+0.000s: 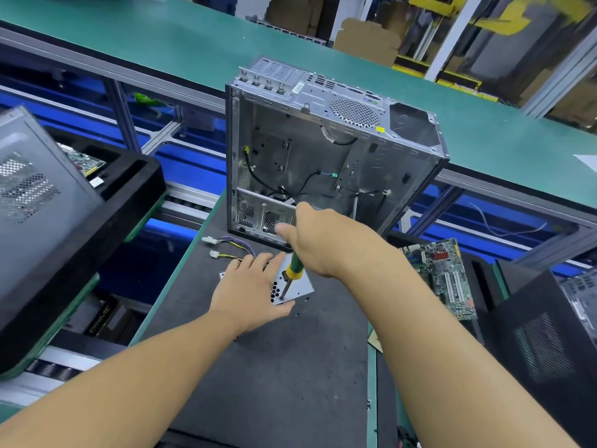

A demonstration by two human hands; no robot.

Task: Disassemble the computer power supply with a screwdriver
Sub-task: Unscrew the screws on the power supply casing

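A small silver power supply (298, 286) lies on the dark mat, its cable bundle (231, 245) with white plugs trailing to the left. My left hand (250, 291) lies flat on top of the power supply, fingers spread, pressing it down. My right hand (318, 240) grips a screwdriver (292, 271) with a green and yellow handle. The screwdriver's tip rests on a screw at the power supply's near corner. Much of the power supply is hidden under my left hand.
An emptied grey computer case (323, 150) stands upright just behind the power supply. A green motherboard (447, 276) lies at the right on a black tray. Another grey case (35, 195) sits in a black tray at the left. A green conveyor (193, 43) runs behind.
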